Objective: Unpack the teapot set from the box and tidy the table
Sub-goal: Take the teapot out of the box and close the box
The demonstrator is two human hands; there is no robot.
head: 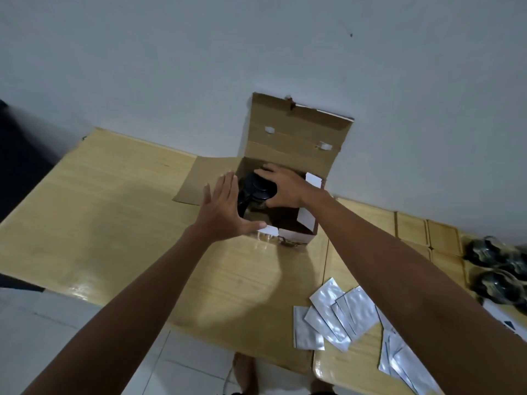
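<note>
A pale wood-grain surface (99,201) meets a plain grey wall (171,52). On it, an open cardboard box (291,143) and crinkled silver packets (339,315). The right hand (282,186) clamps the dark round teapot (253,192) — the left hand (225,212) is spread flat, fingers apart.

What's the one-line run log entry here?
right hand: gripping black-lidded glass teapot | left hand: open, steadying open brown cardboard box | teapot inside box

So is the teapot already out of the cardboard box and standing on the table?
No, the teapot sits inside the open cardboard box, with the right hand gripping its dark lid.
</note>
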